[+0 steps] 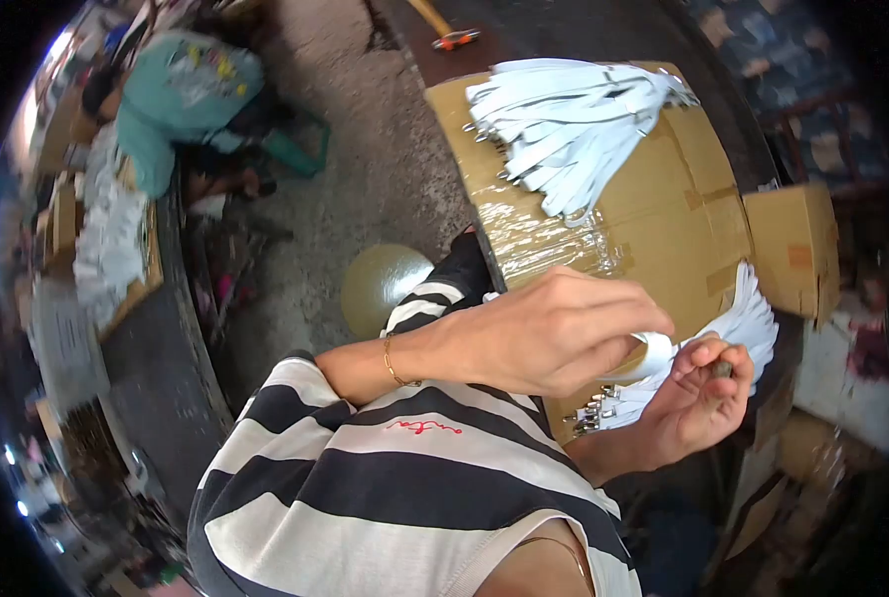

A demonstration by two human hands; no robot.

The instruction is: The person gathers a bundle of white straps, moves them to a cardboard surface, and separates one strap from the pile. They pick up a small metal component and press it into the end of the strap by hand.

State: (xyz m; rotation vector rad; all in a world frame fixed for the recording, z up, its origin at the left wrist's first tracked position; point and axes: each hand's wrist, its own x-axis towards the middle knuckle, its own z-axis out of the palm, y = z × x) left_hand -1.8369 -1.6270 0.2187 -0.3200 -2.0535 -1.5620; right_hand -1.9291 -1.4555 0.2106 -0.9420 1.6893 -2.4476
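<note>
My left hand (564, 333), wearing a thin bracelet, pinches a curled white strap (653, 355) over the cardboard. Just right of it, my right hand (701, 403) is palm up with its fingers curled around a small dull piece (723, 369), too small to name. Whether the strap reaches into my right hand cannot be made out. Beneath and behind both hands lies a fanned bundle of white straps (751, 323) with metal clips. A larger bundle of white straps (574, 119) lies further up on the cardboard sheet (678, 224).
A hammer (454, 40) rests on the dark tabletop beyond the cardboard. At right stands a cardboard box (790, 251). Across the aisle, a person in a green top (181, 95) bends near another bench (156, 368) with white straps (111, 234). A round stool (385, 289) stands between.
</note>
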